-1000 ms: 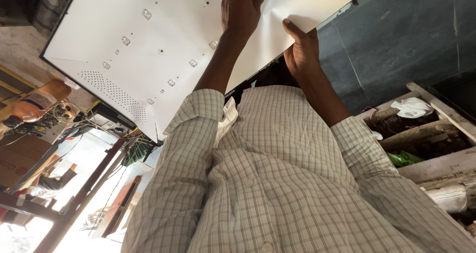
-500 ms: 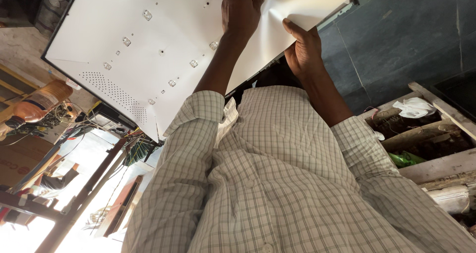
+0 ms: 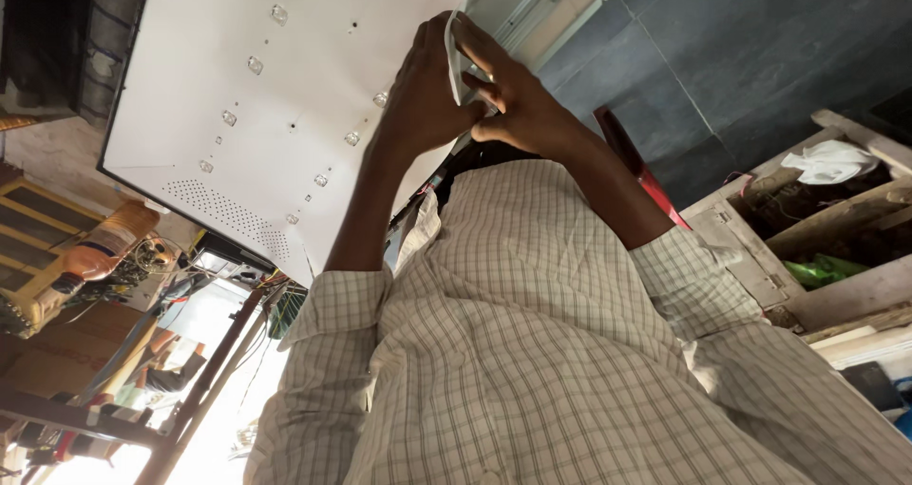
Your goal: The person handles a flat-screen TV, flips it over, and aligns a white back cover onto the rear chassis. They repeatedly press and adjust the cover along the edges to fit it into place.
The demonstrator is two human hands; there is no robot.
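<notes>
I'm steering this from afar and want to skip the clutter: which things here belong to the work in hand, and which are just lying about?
In hand:
- white sheet, pinched by the left hand and right hand
- white panel with small round lenses, under both hands

Lying about:
- white cloth on the wooden crate
- green item
- orange container

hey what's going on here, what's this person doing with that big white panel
A person in a checked shirt has both hands up at a large white panel dotted with small lenses. The left hand and right hand meet at its edge, pinching a thin white sheet between them. Wooden shelves stand nearby.
</notes>
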